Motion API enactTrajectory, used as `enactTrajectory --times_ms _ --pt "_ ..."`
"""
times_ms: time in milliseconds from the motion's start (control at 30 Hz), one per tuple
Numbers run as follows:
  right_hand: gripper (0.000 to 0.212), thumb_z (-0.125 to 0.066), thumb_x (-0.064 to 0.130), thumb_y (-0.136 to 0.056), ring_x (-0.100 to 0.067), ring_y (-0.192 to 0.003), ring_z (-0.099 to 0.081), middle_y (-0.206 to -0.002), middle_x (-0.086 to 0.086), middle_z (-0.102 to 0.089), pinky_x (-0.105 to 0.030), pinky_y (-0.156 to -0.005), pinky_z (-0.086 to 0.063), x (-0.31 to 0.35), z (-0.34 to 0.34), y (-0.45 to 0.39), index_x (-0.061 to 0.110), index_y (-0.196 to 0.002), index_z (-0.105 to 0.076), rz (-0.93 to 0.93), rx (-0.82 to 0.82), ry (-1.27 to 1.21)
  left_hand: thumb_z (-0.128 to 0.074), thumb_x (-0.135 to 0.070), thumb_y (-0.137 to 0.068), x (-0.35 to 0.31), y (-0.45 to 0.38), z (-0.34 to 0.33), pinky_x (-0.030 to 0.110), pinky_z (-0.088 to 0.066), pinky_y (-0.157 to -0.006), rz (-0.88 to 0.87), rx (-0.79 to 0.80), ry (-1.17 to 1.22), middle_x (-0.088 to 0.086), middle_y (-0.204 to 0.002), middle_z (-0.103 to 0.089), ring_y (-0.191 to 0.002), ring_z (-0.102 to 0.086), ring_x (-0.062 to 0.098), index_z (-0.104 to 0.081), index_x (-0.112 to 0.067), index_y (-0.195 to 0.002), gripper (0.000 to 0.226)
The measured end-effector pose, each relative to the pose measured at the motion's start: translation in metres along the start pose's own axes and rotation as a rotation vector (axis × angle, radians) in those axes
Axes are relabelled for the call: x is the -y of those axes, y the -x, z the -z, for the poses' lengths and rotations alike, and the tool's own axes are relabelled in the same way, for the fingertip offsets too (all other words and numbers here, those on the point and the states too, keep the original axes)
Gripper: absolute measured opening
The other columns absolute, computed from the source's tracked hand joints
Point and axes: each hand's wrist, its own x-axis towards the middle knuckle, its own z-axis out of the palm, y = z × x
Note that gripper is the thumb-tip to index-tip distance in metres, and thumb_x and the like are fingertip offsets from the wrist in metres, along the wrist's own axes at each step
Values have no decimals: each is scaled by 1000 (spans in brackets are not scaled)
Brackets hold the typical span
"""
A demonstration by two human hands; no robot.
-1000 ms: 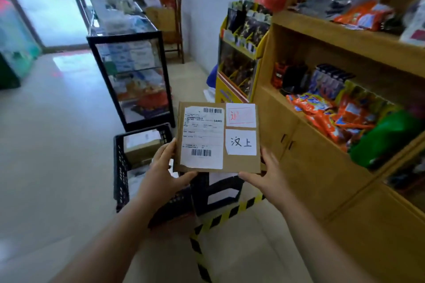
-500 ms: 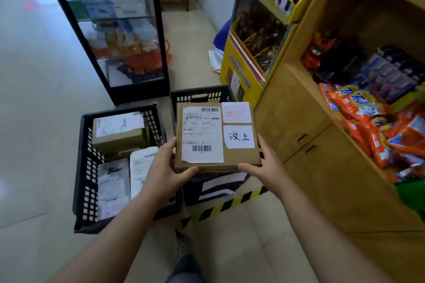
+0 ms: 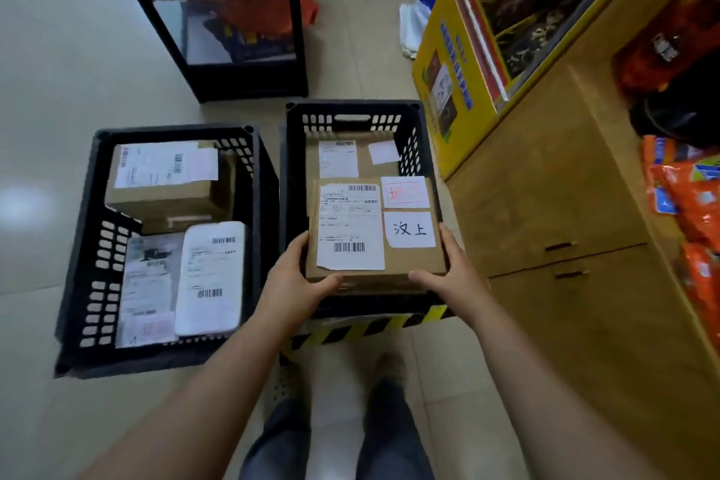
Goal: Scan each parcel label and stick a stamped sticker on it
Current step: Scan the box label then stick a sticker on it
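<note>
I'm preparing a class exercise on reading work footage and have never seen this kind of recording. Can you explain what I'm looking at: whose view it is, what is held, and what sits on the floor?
There is no machine here. A camera worn on a person's head looks down at their own arms and feet. The left hand and right hand grip a flat cardboard parcel by its near corners. It carries a printed shipping label, a red-stamped sticker and a handwritten sticker. The parcel is over the right black crate, which holds another labelled box. The left crate holds several more parcels. Shop shelves stand to the right.
</note>
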Motion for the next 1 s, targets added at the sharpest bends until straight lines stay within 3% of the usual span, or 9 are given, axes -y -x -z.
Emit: enactTrajectory --times_ms 100,267,400,500,633,733,1000 --pt "98 -78 27 -81 -8 -118 -35 -133 8 -34 -29 -99 -35 -14 4 -29 35 -156 -15 -6 50 45 -81 -28 -78 6 -15 -18 22 -44 -90 68 -20 -6 -11 -133 -57 -108 -51 2 -34 -32 -148 85" --pt "106 -81 28 -77 -15 -125 -42 -141 3 -38 -34 -103 -39 -37 -1 -63 37 -156 -11 -17 137 118 -82 -27 -77 22 -32 -46 30 -49 -95 162 -31 -59 -10 -132 -57 -106 -51 4 -34 -30 -148 86" --pt "103 -82 16 -76 -10 -112 -48 -120 14 -45 -26 -91 -40 -49 -13 -80 38 -153 -16 6 192 118 -82 -27 -76 40 -41 -65 25 -46 -88 179 -54 -122 -10 -127 -59 -101 -50 3 -35 -29 -146 84" --pt "96 -80 8 -77 -5 -103 -47 -104 25 -45 -20 -86 -38 -57 -24 -92 30 -151 -23 -6 186 133 -81 -30 -76 57 -53 -74 27 -47 -86 204 -46 -167 -12 -125 -60 -103 -55 7 -32 -32 -147 87" --pt "98 -80 7 -74 -9 -109 -48 -121 12 -50 -22 -89 -38 -69 -41 -111 29 -151 -24 -48 198 146 -81 -27 -75 78 -72 -82 34 -53 -88 247 -21 -201 -8 -124 -63 -105 -60 14 -36 -30 -144 83" --pt "107 -82 6 -72 -8 -109 -41 -130 6 -47 -22 -88 -35 -83 -53 -127 28 -154 -17 -88 210 158 -81 -23 -75 94 -89 -88 31 -51 -87 258 8 -220 -5 -125 -62 -106 -60 15 -38 -26 -144 81" --pt "114 -87 8 -67 -12 -114 -41 -138 -3 -44 -29 -94 -37 -115 -89 -163 31 -153 -15 -164 207 213 -80 -13 -74 127 -132 -103 30 -46 -82 329 77 -321 3 -127 -58 -102 -55 17 -35 -21 -143 82"
